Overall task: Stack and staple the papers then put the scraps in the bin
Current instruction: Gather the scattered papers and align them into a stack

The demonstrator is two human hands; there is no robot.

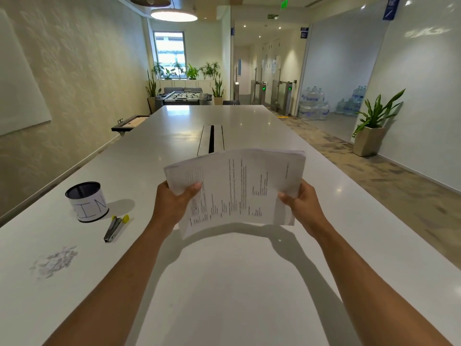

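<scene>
A stack of printed white papers (239, 188) is held up above the long white table (224, 283). My left hand (174, 203) grips its left edge with the thumb on top, and my right hand (301, 204) grips the right edge. Off to the left stands a small dark round bin (87, 202) with a white label reading "BIN". A stapler (115, 228) with yellow ends lies just in front of the bin. A pile of small paper scraps (56, 262) lies on the table at the near left.
A cable slot (211, 139) is set into the table's middle, beyond the papers. A potted plant (371, 131) stands on the floor at the right. A foosball table (184, 96) and plants are far back.
</scene>
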